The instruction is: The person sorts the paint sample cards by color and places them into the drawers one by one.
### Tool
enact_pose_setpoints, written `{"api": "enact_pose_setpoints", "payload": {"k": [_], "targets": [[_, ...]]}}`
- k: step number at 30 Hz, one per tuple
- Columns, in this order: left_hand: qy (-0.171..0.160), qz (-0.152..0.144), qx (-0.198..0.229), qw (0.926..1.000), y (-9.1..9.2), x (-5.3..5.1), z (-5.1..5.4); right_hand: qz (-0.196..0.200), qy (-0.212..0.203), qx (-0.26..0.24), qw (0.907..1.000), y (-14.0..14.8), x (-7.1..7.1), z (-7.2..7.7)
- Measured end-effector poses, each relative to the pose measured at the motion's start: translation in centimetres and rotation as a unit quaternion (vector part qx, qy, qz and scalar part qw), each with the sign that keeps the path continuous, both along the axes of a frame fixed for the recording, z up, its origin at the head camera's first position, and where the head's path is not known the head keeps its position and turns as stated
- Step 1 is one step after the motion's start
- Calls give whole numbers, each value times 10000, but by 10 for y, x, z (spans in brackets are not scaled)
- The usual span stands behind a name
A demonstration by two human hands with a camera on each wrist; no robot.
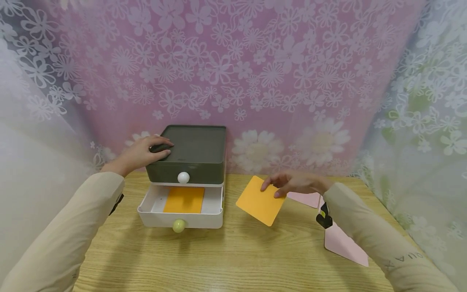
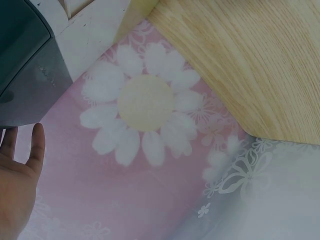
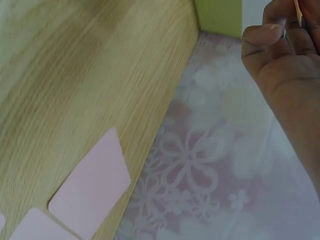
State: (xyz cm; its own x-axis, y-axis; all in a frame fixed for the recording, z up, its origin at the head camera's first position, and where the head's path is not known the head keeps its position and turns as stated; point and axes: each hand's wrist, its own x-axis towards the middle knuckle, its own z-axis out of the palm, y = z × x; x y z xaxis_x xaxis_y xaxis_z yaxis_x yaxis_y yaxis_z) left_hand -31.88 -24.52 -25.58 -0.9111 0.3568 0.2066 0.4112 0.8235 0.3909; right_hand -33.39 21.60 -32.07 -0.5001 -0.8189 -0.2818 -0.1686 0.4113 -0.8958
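Observation:
On the table's left side stands a small drawer unit with a dark green upper part (image 1: 193, 144) and a white knob (image 1: 183, 177). Its white lower drawer (image 1: 204, 221) is pulled out, and an orange card (image 1: 184, 200) lies flat inside. My left hand (image 1: 146, 151) rests on the unit's upper left edge, fingers reaching over the top; the left wrist view shows only part of that hand (image 2: 17, 185). To the right of the drawer, my right hand (image 1: 293, 181) pinches a tilted orange square card (image 1: 260, 202) by its edge, above the table. In the right wrist view that card is nearly edge-on.
Several pink cards (image 1: 344, 243) lie on the wooden table (image 1: 233, 259) under and beside the right forearm. A yellow-green knob (image 1: 178, 226) sticks out from the open drawer's front. Flower-patterned cloth (image 1: 251, 81) hangs behind the table, and more stands at both sides.

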Motion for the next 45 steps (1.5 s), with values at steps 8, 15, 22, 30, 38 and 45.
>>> {"api": "enact_pose_setpoints", "payload": {"k": [8, 15, 22, 30, 38, 45], "targets": [[-18, -11, 54, 10000, -1, -1, -1, 770, -489, -784, 9927, -36, 29, 8], [59, -3, 17, 10000, 0, -1, -1, 898, -825, -1347, 9834, -78, 56, 7], [62, -15, 39, 10000, 2, -2, 0, 48, -1033, -1487, 9835, -118, 84, 5], [-72, -1, 127, 9999, 1, -3, 0, -955, -1149, -1468, 9778, -145, 97, 12], [-174, 17, 46, 9998, 0, -2, 0, -1330, -1623, -1513, 9660, -162, 93, 18], [-153, 45, 40, 9999, 1, -1, 0, -1687, -1847, -1490, 9567, -178, 87, 17]]}}
